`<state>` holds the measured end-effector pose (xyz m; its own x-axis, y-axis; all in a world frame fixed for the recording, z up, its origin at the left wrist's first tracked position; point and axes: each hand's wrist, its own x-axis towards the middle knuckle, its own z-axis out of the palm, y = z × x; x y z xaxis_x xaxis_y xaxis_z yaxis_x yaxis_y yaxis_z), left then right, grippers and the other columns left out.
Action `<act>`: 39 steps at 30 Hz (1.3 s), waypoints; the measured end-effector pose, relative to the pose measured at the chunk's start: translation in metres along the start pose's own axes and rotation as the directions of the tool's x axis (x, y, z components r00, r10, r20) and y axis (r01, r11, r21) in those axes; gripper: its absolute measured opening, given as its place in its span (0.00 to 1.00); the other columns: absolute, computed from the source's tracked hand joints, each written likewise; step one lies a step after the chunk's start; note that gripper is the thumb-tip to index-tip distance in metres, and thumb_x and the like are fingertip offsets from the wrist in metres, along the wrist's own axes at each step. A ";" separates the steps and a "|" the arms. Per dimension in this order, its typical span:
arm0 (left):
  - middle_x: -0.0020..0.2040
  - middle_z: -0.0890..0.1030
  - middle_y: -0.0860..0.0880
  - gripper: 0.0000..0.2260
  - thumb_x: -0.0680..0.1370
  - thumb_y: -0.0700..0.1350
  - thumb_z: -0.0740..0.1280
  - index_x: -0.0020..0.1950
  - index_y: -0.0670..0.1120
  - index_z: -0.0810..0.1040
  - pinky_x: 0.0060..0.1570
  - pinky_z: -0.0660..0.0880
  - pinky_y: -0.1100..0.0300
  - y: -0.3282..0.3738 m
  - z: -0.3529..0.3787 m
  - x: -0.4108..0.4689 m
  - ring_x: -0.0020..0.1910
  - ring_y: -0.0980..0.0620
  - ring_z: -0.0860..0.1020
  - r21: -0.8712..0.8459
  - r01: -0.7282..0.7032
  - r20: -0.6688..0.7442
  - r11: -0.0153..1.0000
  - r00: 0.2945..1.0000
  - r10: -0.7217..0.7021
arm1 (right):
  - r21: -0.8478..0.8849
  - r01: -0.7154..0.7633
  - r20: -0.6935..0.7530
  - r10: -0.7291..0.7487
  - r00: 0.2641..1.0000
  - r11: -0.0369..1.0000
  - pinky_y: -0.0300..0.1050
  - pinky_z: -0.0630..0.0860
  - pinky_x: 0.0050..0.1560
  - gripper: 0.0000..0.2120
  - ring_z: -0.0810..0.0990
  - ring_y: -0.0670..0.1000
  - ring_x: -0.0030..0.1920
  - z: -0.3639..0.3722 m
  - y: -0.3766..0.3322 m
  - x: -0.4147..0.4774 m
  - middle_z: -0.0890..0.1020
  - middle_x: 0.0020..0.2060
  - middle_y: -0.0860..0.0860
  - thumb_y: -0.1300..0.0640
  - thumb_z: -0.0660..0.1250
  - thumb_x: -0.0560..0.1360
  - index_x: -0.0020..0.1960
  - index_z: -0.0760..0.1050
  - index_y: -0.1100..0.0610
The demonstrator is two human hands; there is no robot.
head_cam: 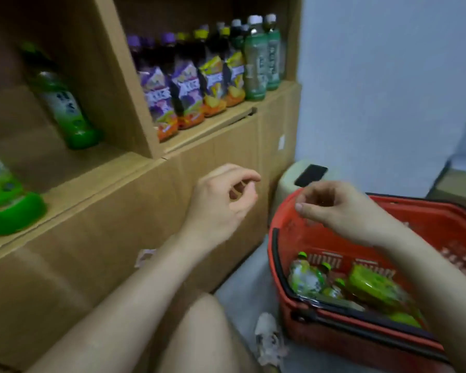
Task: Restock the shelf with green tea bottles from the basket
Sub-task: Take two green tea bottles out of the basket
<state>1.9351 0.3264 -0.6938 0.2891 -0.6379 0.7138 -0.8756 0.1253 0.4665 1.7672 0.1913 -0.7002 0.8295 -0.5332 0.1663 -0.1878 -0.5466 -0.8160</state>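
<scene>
A red basket (283,238) sits on the floor at the lower right with several green tea bottles (307,277) lying in it. Two green tea bottles stand in the left shelf compartment, one at the back (65,103) and one at the front left edge (5,200). My left hand (221,203) hovers in front of the cardboard shelf (113,184), fingers loosely curled, holding nothing. My right hand (339,208) hangs over the basket's rim, fingers loosely curled and empty.
The right shelf compartment holds purple-capped bottles (159,84), yellow-capped bottles (213,76) and white-capped green bottles (256,57). A pale stool (288,181) with a black phone (311,175) stands behind the basket. Crumpled wrapping (266,340) lies on the floor. My knee (199,337) is at the bottom.
</scene>
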 end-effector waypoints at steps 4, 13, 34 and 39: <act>0.39 0.79 0.52 0.07 0.72 0.39 0.67 0.46 0.45 0.84 0.39 0.68 0.75 0.008 0.097 0.004 0.36 0.58 0.76 -0.086 0.076 0.283 0.993 0.958 -0.048 | -0.047 -0.233 -0.112 0.226 0.968 0.971 0.39 0.69 0.33 0.05 0.72 0.43 0.27 -0.030 0.102 -0.033 0.77 0.26 0.48 0.59 0.71 0.73 0.38 0.78 0.57; 0.47 0.80 0.55 0.09 0.76 0.46 0.66 0.54 0.51 0.82 0.48 0.71 0.62 0.003 0.228 -0.012 0.48 0.55 0.78 0.088 0.035 0.850 0.996 0.518 -0.093 | -0.428 -0.538 0.410 0.686 0.601 0.726 0.45 0.70 0.54 0.26 0.74 0.51 0.55 0.005 0.250 -0.048 0.77 0.52 0.47 0.37 0.67 0.71 0.62 0.71 0.51; 0.78 0.55 0.50 0.54 0.63 0.64 0.74 0.77 0.57 0.42 0.73 0.56 0.46 -0.035 0.234 -0.029 0.76 0.48 0.55 0.222 -0.010 0.919 0.975 0.335 -0.206 | -0.199 -0.582 0.426 0.604 0.673 0.789 0.53 0.80 0.55 0.26 0.85 0.54 0.46 -0.057 0.217 0.015 0.86 0.47 0.51 0.34 0.70 0.65 0.56 0.79 0.49; 0.60 0.75 0.53 0.40 0.62 0.64 0.75 0.70 0.57 0.62 0.58 0.72 0.52 -0.042 0.213 -0.005 0.60 0.51 0.73 0.220 0.018 0.646 0.975 0.747 -0.159 | 0.263 -0.568 0.276 0.504 0.819 0.779 0.39 0.74 0.34 0.33 0.81 0.48 0.36 -0.068 0.200 0.030 0.84 0.47 0.48 0.27 0.59 0.65 0.58 0.79 0.49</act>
<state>1.8886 0.1624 -0.8280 0.1053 -0.9870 0.1213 -0.9341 -0.0563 0.3526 1.7190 0.0223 -0.8206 0.7294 -0.5338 -0.4278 -0.4795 0.0470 -0.8763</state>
